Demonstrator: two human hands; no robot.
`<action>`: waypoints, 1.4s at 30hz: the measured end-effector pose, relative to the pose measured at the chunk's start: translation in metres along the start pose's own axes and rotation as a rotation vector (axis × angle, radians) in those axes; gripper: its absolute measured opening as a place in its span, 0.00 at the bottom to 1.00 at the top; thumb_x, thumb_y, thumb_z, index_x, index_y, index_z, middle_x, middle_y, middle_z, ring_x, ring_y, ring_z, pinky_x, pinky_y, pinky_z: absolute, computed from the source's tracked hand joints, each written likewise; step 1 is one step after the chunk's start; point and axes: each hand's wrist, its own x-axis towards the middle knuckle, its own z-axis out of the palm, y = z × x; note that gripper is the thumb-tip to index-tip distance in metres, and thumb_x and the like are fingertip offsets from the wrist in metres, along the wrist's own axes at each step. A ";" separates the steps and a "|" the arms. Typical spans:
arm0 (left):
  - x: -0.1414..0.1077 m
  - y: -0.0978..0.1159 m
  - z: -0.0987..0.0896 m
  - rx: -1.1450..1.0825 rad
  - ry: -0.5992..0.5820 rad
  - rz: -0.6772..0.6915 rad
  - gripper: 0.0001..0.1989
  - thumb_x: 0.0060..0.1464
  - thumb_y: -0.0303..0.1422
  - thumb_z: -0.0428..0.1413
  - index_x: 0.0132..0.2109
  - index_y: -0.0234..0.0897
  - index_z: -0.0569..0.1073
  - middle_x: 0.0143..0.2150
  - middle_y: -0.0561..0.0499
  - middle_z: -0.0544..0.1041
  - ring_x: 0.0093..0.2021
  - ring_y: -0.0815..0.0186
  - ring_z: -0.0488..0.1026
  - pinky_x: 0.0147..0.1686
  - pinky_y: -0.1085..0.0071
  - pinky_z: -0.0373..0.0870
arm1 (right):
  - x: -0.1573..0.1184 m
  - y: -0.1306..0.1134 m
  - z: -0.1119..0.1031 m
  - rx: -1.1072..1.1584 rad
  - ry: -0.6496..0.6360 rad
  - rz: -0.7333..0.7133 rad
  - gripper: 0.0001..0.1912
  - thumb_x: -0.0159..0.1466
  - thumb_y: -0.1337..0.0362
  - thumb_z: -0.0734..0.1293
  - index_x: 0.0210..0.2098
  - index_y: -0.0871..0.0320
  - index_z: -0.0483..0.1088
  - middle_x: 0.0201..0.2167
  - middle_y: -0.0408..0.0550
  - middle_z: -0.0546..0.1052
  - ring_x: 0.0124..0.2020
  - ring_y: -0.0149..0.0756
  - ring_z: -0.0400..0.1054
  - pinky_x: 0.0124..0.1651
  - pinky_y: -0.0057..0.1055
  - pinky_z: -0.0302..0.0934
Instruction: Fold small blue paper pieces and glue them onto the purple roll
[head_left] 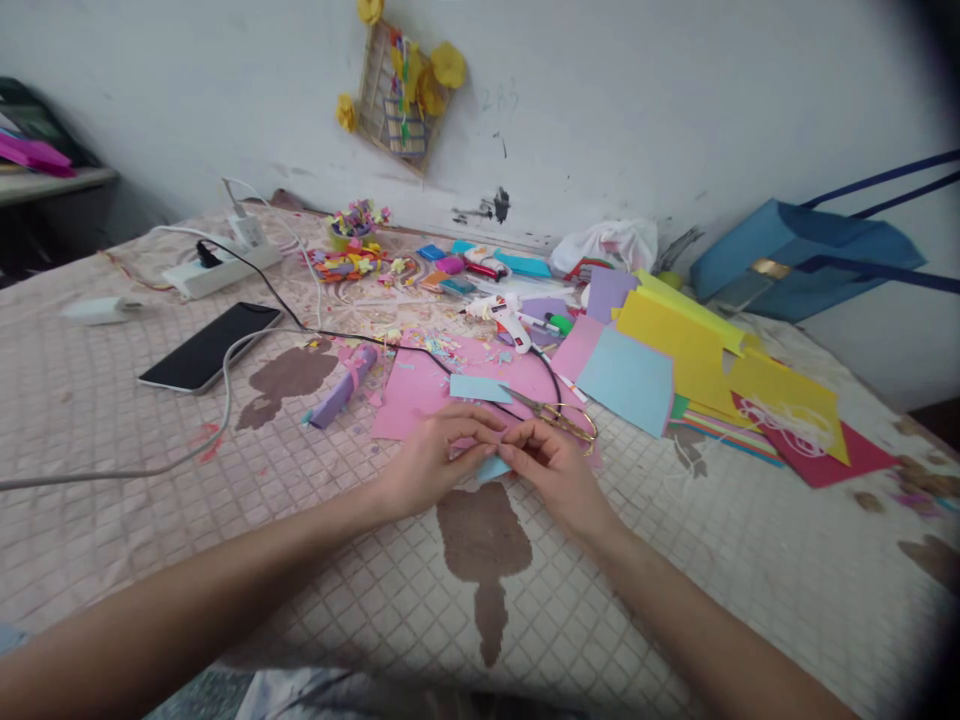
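Note:
Both hands meet over the near edge of a pink paper sheet. My left hand pinches a small piece of light blue paper, and my right hand grips the same piece from the other side. Fingers cover much of it. Just beyond my hands lies a light blue paper strip. Gold-handled scissors rest beside my right hand, blades pointing at the strip. To the left is a rolled purple paper tube.
A white hot glue gun lies behind the scissors, its black cord crossing the pink sheet. Stacked coloured papers and a blue bag are on the right. On the left sit a phone and a power strip.

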 end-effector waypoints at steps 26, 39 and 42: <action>0.002 0.000 -0.002 0.041 0.019 0.027 0.06 0.54 0.29 0.53 0.33 0.37 0.74 0.38 0.46 0.75 0.46 0.61 0.69 0.49 0.65 0.62 | 0.000 -0.002 -0.002 -0.068 -0.056 -0.034 0.09 0.57 0.59 0.68 0.30 0.58 0.68 0.26 0.42 0.70 0.27 0.30 0.63 0.29 0.28 0.60; 0.013 -0.018 -0.019 -0.005 0.319 -0.305 0.08 0.52 0.36 0.53 0.33 0.35 0.70 0.39 0.49 0.73 0.38 0.65 0.69 0.35 0.71 0.62 | -0.001 -0.002 -0.005 0.039 0.098 -0.110 0.06 0.59 0.61 0.66 0.35 0.55 0.69 0.30 0.42 0.70 0.29 0.30 0.65 0.34 0.29 0.62; 0.012 -0.013 -0.014 -0.186 0.256 -0.309 0.12 0.50 0.36 0.56 0.40 0.34 0.69 0.40 0.48 0.73 0.40 0.65 0.69 0.37 0.71 0.64 | -0.001 -0.003 -0.005 0.025 0.123 -0.153 0.06 0.59 0.62 0.66 0.37 0.54 0.68 0.32 0.42 0.70 0.30 0.30 0.65 0.35 0.30 0.62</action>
